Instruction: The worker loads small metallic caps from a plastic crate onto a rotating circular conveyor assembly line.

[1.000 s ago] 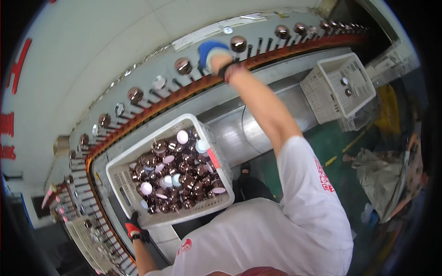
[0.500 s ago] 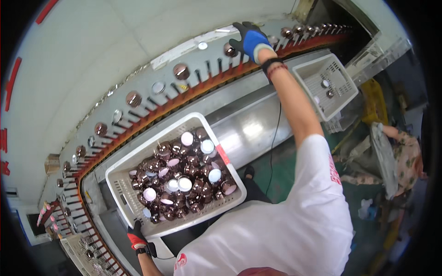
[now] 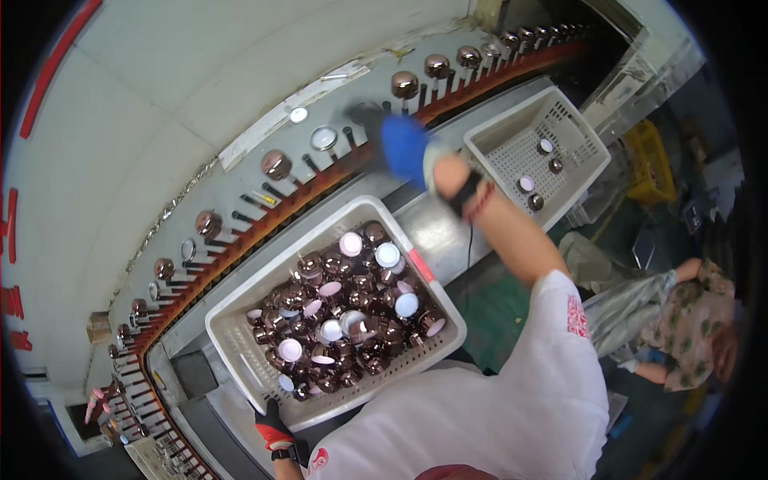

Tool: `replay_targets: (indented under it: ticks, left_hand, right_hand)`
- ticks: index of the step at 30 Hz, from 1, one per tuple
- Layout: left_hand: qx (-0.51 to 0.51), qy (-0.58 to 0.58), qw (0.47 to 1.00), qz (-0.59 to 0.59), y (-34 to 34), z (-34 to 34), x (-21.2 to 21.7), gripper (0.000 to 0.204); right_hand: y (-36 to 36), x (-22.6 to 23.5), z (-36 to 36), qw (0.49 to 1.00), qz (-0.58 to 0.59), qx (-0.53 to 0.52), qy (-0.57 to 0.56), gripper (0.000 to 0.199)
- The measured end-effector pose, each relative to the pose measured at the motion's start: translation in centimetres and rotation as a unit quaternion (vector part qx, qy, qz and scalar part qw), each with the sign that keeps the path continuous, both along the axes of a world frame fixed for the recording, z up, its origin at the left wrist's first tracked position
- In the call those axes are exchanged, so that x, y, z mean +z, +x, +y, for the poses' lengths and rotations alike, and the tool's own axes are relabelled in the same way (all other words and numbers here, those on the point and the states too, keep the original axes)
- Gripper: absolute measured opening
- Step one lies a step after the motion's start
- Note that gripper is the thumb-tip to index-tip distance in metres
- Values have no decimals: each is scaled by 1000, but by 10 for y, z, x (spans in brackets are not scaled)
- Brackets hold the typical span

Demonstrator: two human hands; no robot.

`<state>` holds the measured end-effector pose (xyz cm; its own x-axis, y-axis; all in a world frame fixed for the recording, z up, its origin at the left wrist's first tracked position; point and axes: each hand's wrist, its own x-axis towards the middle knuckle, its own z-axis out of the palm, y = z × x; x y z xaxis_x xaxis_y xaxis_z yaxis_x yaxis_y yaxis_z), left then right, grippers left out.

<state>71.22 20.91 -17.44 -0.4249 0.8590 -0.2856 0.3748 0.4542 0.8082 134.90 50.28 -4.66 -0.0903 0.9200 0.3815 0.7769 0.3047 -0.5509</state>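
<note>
The left hand (image 3: 274, 430) touches the crate (image 3: 242, 358) at one corner; beyond it, the right hand (image 3: 400, 146) seems mid-pick, calling for careful pinching, both grips unclear.

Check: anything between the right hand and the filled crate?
No raised obstacle visible: between the right hand and the filled crate lie the orange-brown rail and grey ledge. Heights are hard to judge from this one view.

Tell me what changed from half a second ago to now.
The right hand has drawn back toward the person, closer to the filled crate; its fingers are too blurred to show any grip or release. The left hand stays at the crate's near left corner.
</note>
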Motion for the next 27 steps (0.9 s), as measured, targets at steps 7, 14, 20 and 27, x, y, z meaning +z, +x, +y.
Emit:
replay_targets:
  ticks: [7,14,20,27]
  left_hand:
    - [9,-4,1000,6,57,-13,-32,28]
    - [15,-10,1000,-1,78,-16,-39,31]
    - [18,-27,999,23,85,-17,-41,34]
    - [19,-73,997,24,83,-58,-29,41]
  right_hand:
    - [210,-33,112,948,-124,-215,-198,45]
    - [70,-55,-63,976,-156,128,-76,17]
    - [273,-12,52,938,-79,-220,257,51]
    - [390,-98,124,936,-105,-300,-148,60]
